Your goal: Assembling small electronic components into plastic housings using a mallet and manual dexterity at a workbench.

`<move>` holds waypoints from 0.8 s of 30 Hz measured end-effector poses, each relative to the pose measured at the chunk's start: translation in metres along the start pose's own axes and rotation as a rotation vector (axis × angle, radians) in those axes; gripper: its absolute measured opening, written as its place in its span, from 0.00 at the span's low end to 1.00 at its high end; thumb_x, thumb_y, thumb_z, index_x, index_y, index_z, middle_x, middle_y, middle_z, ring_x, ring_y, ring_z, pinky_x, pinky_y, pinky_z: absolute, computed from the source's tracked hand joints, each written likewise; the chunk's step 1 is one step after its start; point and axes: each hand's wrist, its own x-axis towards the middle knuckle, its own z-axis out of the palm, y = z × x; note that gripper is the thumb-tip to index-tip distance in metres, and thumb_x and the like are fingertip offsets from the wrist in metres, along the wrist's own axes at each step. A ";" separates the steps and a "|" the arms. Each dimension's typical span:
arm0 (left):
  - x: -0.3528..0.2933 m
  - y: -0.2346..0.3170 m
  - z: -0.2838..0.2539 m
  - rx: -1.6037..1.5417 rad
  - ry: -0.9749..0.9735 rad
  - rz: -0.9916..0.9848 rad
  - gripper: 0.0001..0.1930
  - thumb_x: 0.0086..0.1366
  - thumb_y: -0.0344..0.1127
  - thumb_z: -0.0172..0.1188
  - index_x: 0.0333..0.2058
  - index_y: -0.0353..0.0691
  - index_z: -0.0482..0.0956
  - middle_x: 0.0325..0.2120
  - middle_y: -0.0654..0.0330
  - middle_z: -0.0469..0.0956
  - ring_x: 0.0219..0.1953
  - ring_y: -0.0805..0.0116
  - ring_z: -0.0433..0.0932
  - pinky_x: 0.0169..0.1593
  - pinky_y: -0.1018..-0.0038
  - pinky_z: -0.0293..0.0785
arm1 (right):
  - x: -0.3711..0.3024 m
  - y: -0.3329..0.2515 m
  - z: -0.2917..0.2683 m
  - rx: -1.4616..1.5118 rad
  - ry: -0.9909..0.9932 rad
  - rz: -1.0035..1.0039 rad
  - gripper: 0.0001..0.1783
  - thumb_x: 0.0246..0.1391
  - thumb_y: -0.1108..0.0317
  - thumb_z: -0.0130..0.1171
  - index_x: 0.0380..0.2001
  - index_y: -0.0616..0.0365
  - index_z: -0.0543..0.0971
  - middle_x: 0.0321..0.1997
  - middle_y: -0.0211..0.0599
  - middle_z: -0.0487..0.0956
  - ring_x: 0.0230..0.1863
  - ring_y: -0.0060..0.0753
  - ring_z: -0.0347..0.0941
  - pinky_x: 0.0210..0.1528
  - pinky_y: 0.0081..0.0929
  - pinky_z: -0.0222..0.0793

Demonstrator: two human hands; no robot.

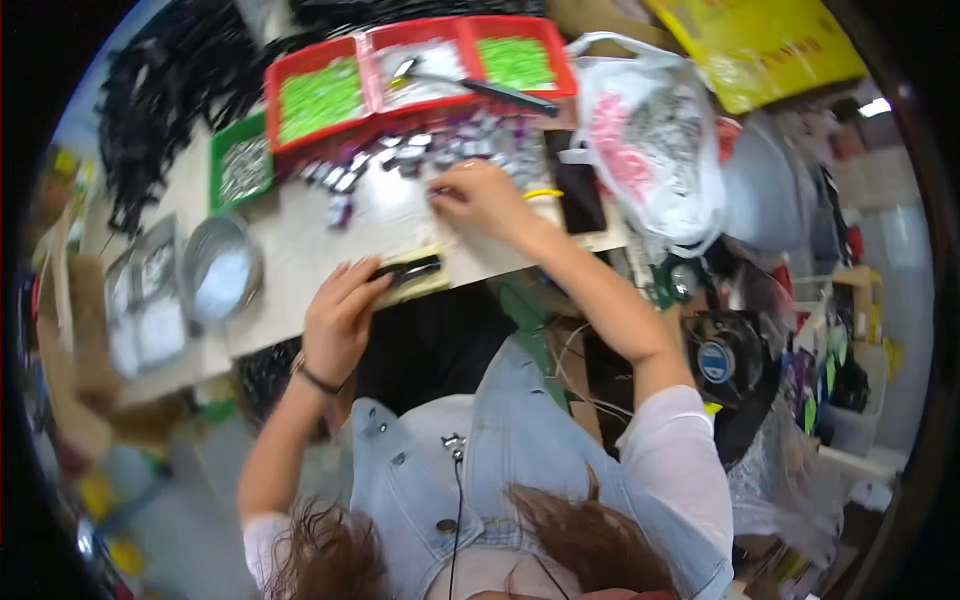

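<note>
At the table's front edge, the fingers of my left hand point(338, 312) close on the end of a narrow black strip-like piece point(415, 268). That piece lies on a pale yellow block point(422, 288). Farther up and to the right, my right hand point(480, 200) is closed in a pinch over the tabletop. Between its thumb and finger is something small and dark, too blurred to name. Just beyond that hand is a scatter of small silver and purple metallic pieces point(405, 152). A yellow ring-like band point(543, 193) shows beside the right wrist.
A red three-part tray point(370, 75) holds green and white small parts, with a black-handled tool point(490, 93) across it. Left are a green bin point(216, 170) and a metal bowl point(252, 262). Right are a dark flat phone-like slab point(582, 200) and a white plastic bag point(690, 190).
</note>
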 end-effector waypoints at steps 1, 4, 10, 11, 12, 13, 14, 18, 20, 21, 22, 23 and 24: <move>0.000 0.000 0.000 0.008 -0.029 0.018 0.14 0.57 0.20 0.56 0.41 0.38 0.80 0.50 0.53 0.77 0.54 0.54 0.74 0.61 0.61 0.67 | -0.002 -0.004 -0.005 -0.020 0.032 0.013 0.11 0.47 0.64 0.65 0.35 0.56 0.83 0.32 0.40 0.80 0.37 0.45 0.76 0.43 0.36 0.71; 0.002 0.007 -0.004 0.100 -0.062 0.074 0.14 0.58 0.20 0.55 0.44 0.36 0.79 0.51 0.51 0.76 0.55 0.54 0.74 0.61 0.60 0.67 | -0.007 -0.006 -0.009 0.020 0.038 0.026 0.10 0.48 0.66 0.66 0.35 0.56 0.83 0.32 0.39 0.81 0.38 0.43 0.77 0.43 0.35 0.71; -0.009 0.010 -0.013 0.223 -0.279 0.138 0.34 0.56 0.29 0.62 0.62 0.39 0.62 0.64 0.49 0.60 0.65 0.52 0.60 0.68 0.58 0.54 | -0.008 -0.011 0.000 -0.060 0.071 -0.016 0.10 0.47 0.67 0.66 0.35 0.57 0.83 0.32 0.39 0.81 0.37 0.43 0.77 0.43 0.35 0.72; -0.007 0.007 -0.015 0.235 -0.293 0.157 0.34 0.56 0.32 0.62 0.62 0.39 0.62 0.64 0.50 0.60 0.65 0.53 0.60 0.67 0.59 0.55 | -0.007 -0.011 0.001 -0.063 0.076 -0.024 0.10 0.47 0.67 0.66 0.34 0.57 0.83 0.32 0.39 0.81 0.37 0.43 0.77 0.43 0.35 0.72; -0.006 0.005 -0.016 0.247 -0.306 0.176 0.34 0.57 0.34 0.62 0.62 0.39 0.62 0.63 0.50 0.61 0.65 0.54 0.61 0.67 0.60 0.56 | -0.008 -0.008 0.000 -0.067 0.081 -0.032 0.10 0.46 0.67 0.66 0.34 0.57 0.83 0.32 0.39 0.81 0.37 0.43 0.77 0.43 0.35 0.72; -0.006 0.006 -0.017 0.244 -0.311 0.167 0.35 0.56 0.33 0.62 0.63 0.38 0.61 0.64 0.49 0.60 0.65 0.53 0.60 0.67 0.59 0.55 | -0.008 -0.008 0.000 -0.070 0.085 -0.042 0.10 0.46 0.67 0.66 0.34 0.57 0.83 0.32 0.39 0.82 0.37 0.43 0.78 0.43 0.35 0.72; -0.006 0.010 -0.015 0.241 -0.315 0.158 0.36 0.56 0.32 0.63 0.63 0.38 0.60 0.64 0.49 0.58 0.66 0.52 0.59 0.68 0.59 0.54 | -0.008 -0.008 -0.001 -0.069 0.085 -0.032 0.10 0.46 0.67 0.66 0.34 0.57 0.83 0.33 0.39 0.82 0.37 0.43 0.78 0.43 0.35 0.72; -0.008 0.010 -0.013 0.269 -0.328 0.160 0.39 0.55 0.34 0.64 0.65 0.38 0.57 0.66 0.49 0.55 0.67 0.51 0.56 0.68 0.58 0.52 | -0.004 -0.012 -0.005 -0.078 0.065 -0.021 0.11 0.47 0.68 0.65 0.35 0.57 0.83 0.33 0.40 0.82 0.36 0.44 0.78 0.43 0.36 0.72; -0.012 0.008 -0.018 0.201 -0.322 0.153 0.39 0.57 0.38 0.63 0.65 0.40 0.57 0.66 0.49 0.55 0.68 0.52 0.54 0.68 0.58 0.51 | 0.002 -0.019 -0.004 -0.041 0.010 -0.030 0.11 0.47 0.68 0.65 0.36 0.57 0.83 0.33 0.40 0.82 0.36 0.45 0.78 0.42 0.36 0.73; -0.012 0.004 -0.016 0.172 -0.300 0.163 0.38 0.58 0.39 0.63 0.65 0.41 0.57 0.66 0.49 0.56 0.68 0.53 0.54 0.68 0.59 0.51 | 0.001 -0.013 -0.002 -0.073 -0.023 -0.012 0.11 0.47 0.69 0.64 0.37 0.57 0.83 0.33 0.41 0.81 0.36 0.45 0.78 0.42 0.35 0.72; -0.018 0.000 -0.018 0.161 -0.280 0.134 0.38 0.58 0.41 0.62 0.65 0.42 0.56 0.66 0.50 0.56 0.68 0.54 0.54 0.68 0.59 0.52 | 0.001 -0.018 -0.002 -0.060 -0.025 0.024 0.12 0.47 0.70 0.64 0.37 0.57 0.83 0.34 0.42 0.81 0.35 0.43 0.78 0.41 0.35 0.72; -0.022 -0.002 -0.020 0.020 -0.229 0.131 0.37 0.59 0.41 0.62 0.65 0.42 0.58 0.65 0.48 0.57 0.67 0.53 0.55 0.68 0.59 0.52 | 0.002 -0.020 -0.002 -0.044 -0.094 0.102 0.12 0.47 0.71 0.64 0.37 0.58 0.83 0.34 0.42 0.81 0.36 0.41 0.78 0.41 0.34 0.72; -0.018 -0.007 -0.021 -0.114 -0.161 0.132 0.35 0.59 0.40 0.62 0.64 0.42 0.59 0.64 0.47 0.57 0.67 0.52 0.56 0.67 0.58 0.53 | 0.000 -0.020 -0.004 -0.030 -0.058 0.065 0.12 0.47 0.72 0.64 0.38 0.59 0.83 0.34 0.41 0.81 0.36 0.38 0.78 0.40 0.31 0.72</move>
